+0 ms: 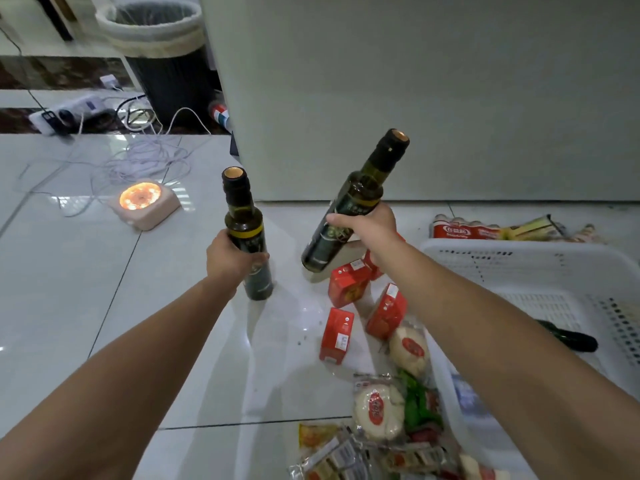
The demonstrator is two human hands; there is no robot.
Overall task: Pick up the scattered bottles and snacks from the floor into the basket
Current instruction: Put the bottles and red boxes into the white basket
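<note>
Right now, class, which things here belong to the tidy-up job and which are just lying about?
Job: left bottle, right bottle, red cartons, bun packs, basket.
Lying about: bin, power strip, cables, lamp.

A domestic interior is suggested by the glossy tiled floor (69, 271), a lined waste bin (156, 46), a power strip (69, 112) with tangled cables (149, 157) and a tall white cabinet (450, 98).

The left hand (230, 258) grips an upright dark bottle (244, 219). The right hand (371, 231) holds a tilted bottle (363, 189) near a basket (519, 246).
</note>
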